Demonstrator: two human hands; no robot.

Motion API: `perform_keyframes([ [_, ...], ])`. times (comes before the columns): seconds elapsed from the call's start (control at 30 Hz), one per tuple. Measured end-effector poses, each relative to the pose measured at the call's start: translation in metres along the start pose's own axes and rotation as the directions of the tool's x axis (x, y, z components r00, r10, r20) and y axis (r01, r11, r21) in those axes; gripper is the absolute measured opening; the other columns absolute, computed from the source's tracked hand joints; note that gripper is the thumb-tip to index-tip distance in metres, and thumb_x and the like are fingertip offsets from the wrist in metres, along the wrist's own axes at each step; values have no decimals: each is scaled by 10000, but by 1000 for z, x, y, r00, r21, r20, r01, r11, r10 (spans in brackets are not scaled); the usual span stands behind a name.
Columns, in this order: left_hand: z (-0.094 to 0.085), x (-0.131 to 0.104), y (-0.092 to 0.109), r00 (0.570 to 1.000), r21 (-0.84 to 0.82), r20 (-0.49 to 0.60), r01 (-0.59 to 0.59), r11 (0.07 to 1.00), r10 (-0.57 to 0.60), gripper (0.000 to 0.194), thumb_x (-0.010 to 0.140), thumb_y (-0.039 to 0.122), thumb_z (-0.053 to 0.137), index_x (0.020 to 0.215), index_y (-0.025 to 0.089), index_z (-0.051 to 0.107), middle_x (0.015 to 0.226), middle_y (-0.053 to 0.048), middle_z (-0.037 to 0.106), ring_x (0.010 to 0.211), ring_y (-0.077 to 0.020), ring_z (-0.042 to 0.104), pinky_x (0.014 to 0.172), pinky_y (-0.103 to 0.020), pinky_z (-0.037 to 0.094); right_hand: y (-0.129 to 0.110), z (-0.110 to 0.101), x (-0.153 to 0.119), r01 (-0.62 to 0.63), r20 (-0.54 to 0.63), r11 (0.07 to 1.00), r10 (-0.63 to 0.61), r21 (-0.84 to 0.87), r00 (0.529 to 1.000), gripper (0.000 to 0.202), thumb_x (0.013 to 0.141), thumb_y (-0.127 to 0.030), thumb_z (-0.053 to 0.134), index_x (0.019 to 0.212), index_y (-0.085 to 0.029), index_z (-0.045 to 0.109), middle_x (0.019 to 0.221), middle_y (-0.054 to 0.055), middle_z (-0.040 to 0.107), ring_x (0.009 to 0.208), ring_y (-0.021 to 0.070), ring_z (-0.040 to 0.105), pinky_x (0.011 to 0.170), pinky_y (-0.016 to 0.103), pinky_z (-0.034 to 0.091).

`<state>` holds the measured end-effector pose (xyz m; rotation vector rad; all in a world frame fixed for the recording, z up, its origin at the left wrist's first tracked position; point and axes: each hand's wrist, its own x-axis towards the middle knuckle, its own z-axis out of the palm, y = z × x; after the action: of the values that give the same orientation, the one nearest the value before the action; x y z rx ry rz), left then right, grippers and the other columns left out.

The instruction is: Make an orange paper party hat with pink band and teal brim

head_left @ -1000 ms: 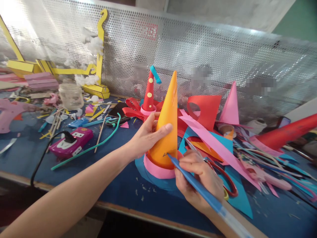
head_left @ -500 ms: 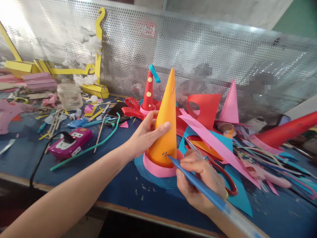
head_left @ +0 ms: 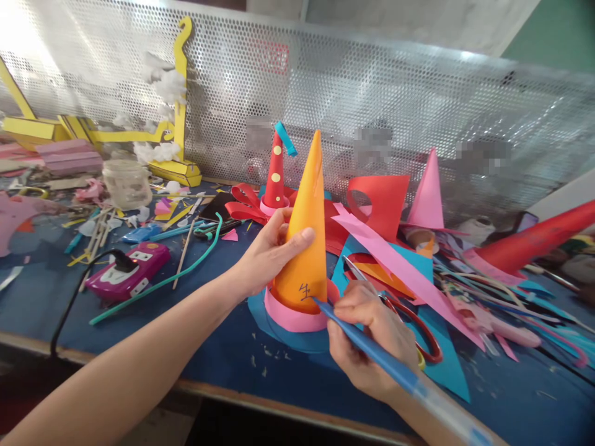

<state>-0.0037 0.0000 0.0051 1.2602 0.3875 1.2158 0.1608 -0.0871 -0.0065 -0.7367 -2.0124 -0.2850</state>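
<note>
My left hand [head_left: 274, 257] is wrapped around the left side of an upright orange paper cone [head_left: 304, 248], thumb across its front. Around the cone's foot runs a pink paper band [head_left: 292, 318], on a round blue paper base [head_left: 261, 328]. In my right hand [head_left: 374, 337] is a long blue pen [head_left: 360, 339], its tip touching the cone low down, beside dark handwritten strokes. Scissors with red handles [head_left: 434, 347] show behind my right hand, partly hidden; whether the hand touches them I cannot tell.
Behind stand a red dotted cone [head_left: 276, 176] and a pink cone [head_left: 428, 195]. A purple power socket [head_left: 130, 271] with a black cord lies left, near a glass jar [head_left: 126, 184]. At right are a pink glue gun [head_left: 502, 325] and a red tube [head_left: 534, 241]. Perforated metal sheet forms the back.
More dark strokes now show on the orange cone beside the pen tip. The whole view has shifted slightly, while my left hand keeps its hold.
</note>
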Motion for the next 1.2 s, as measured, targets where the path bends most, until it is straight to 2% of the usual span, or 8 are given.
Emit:
perform_keyframes([
  [0.2,0,-1,1,1000,-3,-2,24,1000,-24,278,869,389,653,1073,251,525,905,11,629,788,-130,625,706,-241,524,5,-9,-1,-50,-65,997,54,61,996,294,729,-2,588,919,-211,507,688,2,547,610,169,548,606,373,492],
  [0.33,1,-1,1,1000,-16,2,13,1000,-13,262,873,380,653,1072,252,539,894,16,621,792,-124,620,712,-235,530,6,-9,-1,-86,-24,994,88,64,996,284,749,-10,591,934,-211,513,715,7,573,653,175,580,615,360,497],
  [0.57,1,-2,0,1000,-18,-5,5,1000,-5,287,875,378,653,1117,261,551,892,15,626,811,-123,611,714,-223,529,5,-6,-4,-118,-27,989,120,85,992,274,761,-12,607,932,-202,508,750,13,598,646,165,581,629,357,502],
  [0.77,1,-1,0,1000,-29,-4,-1,1000,1,287,875,368,653,1123,262,556,940,0,646,830,-134,618,712,-228,522,3,-9,-5,-138,11,982,138,125,990,222,772,-25,581,875,-205,500,680,-5,531,635,168,560,601,345,488],
  [1.03,2,-2,1,1000,-16,-5,6,1000,-6,257,876,373,649,1092,268,559,920,17,646,816,-131,615,720,-236,515,4,-8,-4,-184,-31,971,191,152,981,249,780,-25,587,918,-214,503,760,12,577,618,149,562,565,310,479],
  [1.2,3,-2,2,1000,-25,-24,19,999,-20,254,864,364,659,1072,258,560,920,10,645,815,-149,623,739,-268,523,5,-11,-6,-181,-13,975,184,130,983,212,777,-43,577,868,-213,489,699,-3,528,588,145,522,572,326,465],
])
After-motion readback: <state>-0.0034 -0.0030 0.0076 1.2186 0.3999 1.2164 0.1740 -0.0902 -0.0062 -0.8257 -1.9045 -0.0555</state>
